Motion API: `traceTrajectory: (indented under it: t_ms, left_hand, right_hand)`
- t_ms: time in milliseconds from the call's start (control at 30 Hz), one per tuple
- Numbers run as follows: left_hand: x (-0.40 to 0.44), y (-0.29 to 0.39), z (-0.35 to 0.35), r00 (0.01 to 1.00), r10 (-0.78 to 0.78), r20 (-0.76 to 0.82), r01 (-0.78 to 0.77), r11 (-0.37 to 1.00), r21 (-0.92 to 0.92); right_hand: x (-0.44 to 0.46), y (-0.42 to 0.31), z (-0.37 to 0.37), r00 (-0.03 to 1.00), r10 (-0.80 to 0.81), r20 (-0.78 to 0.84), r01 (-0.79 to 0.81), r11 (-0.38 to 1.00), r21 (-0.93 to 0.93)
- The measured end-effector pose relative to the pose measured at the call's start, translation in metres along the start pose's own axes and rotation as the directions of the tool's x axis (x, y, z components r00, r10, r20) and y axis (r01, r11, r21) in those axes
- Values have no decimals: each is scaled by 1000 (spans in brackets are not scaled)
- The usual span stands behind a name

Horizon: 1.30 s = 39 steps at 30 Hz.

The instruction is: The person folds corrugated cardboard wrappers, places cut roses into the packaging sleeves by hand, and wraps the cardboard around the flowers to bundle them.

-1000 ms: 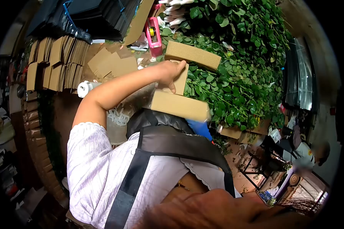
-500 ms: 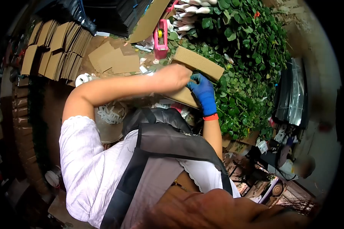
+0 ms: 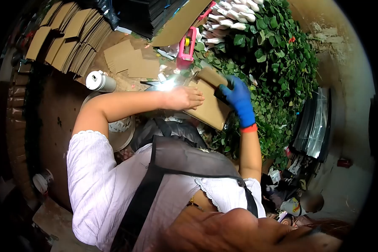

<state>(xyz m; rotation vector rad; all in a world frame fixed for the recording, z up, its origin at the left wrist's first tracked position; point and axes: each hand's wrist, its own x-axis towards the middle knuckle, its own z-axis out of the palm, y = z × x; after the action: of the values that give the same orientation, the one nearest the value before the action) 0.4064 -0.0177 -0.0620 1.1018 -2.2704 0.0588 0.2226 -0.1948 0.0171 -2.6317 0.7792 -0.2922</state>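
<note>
My bare left hand lies flat on a piece of brown cardboard, its fingers stretched out and close together. On the right, my right hand, in a blue glove with a red cuff, has its fingers closed on the end of a folded cardboard flap at the far edge of that cardboard. The glove hides its fingertips in part. A shiny, glaring object sits just beyond my left wrist; its kind is unclear.
Beyond my hands stands a pink tape dispenser. Leafy stems with white-netted heads fill the right side. Cut cardboard stacks and a white cylinder are at left. Clear-and-black sleeves lie far right.
My left hand has opened from a closed shape and now rests flat on the cardboard. The gloved hand has shifted slightly right, and the cardboard flap has turned and lowered.
</note>
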Motion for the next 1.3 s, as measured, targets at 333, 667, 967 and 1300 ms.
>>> traceTrajectory:
  t_ms: [333, 667, 967, 1300]
  left_hand:
    - [-10, 12, 0, 980, -24, -199, 46, 993, 105]
    - [-137, 2, 30, 517, -856, -23, 823, 489, 287]
    - [-81, -3, -35, 342, -792, 505, 912, 151, -381]
    - [-41, -15, -76, 372, -607, 702, 913, 377, -157]
  right_hand:
    - [-64, -57, 39, 953, -28, 301, 206, 789, -578]
    - [-81, -77, 48, 933, 65, 353, 187, 752, -632]
    - [-77, -86, 42, 920, 111, 375, 163, 762, -627]
    - [-78, -82, 46, 903, 134, 407, 193, 722, -664]
